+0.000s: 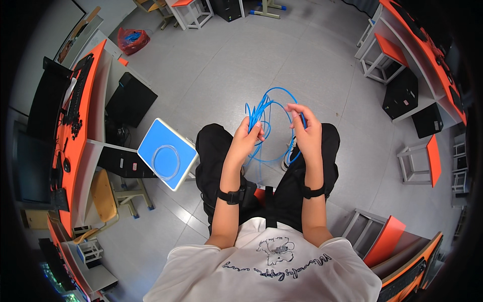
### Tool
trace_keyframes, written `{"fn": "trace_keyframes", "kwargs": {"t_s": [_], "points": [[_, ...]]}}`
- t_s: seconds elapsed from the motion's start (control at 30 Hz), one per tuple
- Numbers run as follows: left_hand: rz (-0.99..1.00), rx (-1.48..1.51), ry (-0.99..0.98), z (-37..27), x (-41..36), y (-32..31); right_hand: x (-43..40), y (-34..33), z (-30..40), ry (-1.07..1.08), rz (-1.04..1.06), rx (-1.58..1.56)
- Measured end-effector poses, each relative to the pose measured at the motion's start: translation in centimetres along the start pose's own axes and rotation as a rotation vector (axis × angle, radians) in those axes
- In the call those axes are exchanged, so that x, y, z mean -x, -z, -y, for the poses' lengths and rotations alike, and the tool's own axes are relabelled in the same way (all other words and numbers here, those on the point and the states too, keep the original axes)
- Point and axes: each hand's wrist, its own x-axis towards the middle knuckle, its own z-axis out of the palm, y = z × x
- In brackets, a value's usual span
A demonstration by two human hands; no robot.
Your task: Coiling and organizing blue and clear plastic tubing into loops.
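Gathered loops of thin blue cable (258,109) hang in front of my knees. My left hand (246,139) grips the bundled side of the loops between thumb and fingers. A single strand runs over in a wide arc to my right hand (308,132), whose curled fingers hold it near the loop's right side. Some lower loops droop between my legs, above my shoes. Beside my left knee, a small stool with a blue top (160,137) carries a coil of clear tubing or pale cable (154,160).
At left, an orange-topped desk (81,124) holds keyboards and monitors, with a black computer tower (130,100) below. A red plastic bag (132,40) with blue material inside lies on the floor. Orange-topped stools (434,160) and more desks stand at right.
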Motion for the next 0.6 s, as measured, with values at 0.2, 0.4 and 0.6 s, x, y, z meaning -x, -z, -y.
{"fn": "trace_keyframes", "kwargs": {"t_s": [0.2,0.4,0.6], "points": [[-0.031,-0.467,0.123,7.1,-2.1,2.2,0.0,0.3,0.3,0.093,-0.110,-0.011],[-0.039,-0.572,0.244,14.2,-2.9,3.0,0.4,2.5,-0.2,0.643,-0.351,-0.094],[-0.052,-0.387,0.414,15.4,-2.8,2.9,0.5,3.4,1.2,0.509,-0.404,-0.092]]}}
